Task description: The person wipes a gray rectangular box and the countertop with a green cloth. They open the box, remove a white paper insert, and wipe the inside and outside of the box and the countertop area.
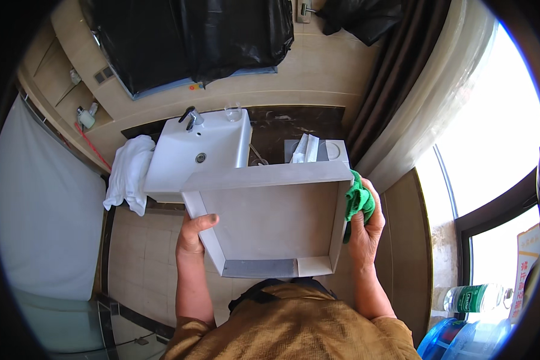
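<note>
A shallow, light grey tray [276, 219] with raised sides is held up in front of my body, its hollow side facing me. My left hand [195, 231] grips its left wall, the thumb hooked over the rim. On the opposite side my right hand [367, 225] presses a bunched green cloth [359, 201] against the right wall, fingers closed around the cloth. The inside of the tray holds nothing that I can see. A darker grey strip runs along part of its near wall.
Beyond the tray stand a white washbasin [222, 141] with a tap [192, 118] and a drinking glass [233, 111]. White towels [131, 171] hang left of it. A grey-and-white box [336, 150] sits on the dark counter [294, 126]. Water bottles [471, 298] stand by the window at right.
</note>
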### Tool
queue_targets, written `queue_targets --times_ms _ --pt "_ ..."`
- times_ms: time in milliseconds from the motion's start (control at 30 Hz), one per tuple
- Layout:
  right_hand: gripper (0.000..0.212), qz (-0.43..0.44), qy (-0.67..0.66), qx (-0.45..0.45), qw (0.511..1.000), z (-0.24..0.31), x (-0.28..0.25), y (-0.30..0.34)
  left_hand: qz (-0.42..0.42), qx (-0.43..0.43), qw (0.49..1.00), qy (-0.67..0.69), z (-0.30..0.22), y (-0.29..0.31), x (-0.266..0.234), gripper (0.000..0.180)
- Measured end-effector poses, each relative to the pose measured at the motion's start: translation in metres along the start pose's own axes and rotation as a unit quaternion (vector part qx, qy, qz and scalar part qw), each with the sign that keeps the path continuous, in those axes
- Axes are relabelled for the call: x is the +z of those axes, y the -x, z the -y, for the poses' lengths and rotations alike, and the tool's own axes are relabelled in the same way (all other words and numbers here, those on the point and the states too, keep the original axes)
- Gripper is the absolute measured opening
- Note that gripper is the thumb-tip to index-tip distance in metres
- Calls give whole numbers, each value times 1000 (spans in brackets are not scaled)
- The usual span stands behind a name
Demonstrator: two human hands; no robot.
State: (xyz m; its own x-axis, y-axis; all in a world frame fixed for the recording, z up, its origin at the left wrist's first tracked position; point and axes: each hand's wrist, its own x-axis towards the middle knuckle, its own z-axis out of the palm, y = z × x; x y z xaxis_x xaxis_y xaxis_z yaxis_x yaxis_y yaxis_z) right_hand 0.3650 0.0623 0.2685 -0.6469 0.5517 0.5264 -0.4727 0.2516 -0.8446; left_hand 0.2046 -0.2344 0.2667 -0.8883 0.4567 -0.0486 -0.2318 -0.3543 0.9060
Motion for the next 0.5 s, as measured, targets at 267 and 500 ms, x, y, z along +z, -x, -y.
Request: queue_targets --times_ms 267,500 --pt "40 -172 -96 96 976 21 -17 -22 -12 260 936 -236 5 6 54 52" --pt "60 111 189 -185 958 70 32 -14 64 423 756 -496 42 -2 83 50"
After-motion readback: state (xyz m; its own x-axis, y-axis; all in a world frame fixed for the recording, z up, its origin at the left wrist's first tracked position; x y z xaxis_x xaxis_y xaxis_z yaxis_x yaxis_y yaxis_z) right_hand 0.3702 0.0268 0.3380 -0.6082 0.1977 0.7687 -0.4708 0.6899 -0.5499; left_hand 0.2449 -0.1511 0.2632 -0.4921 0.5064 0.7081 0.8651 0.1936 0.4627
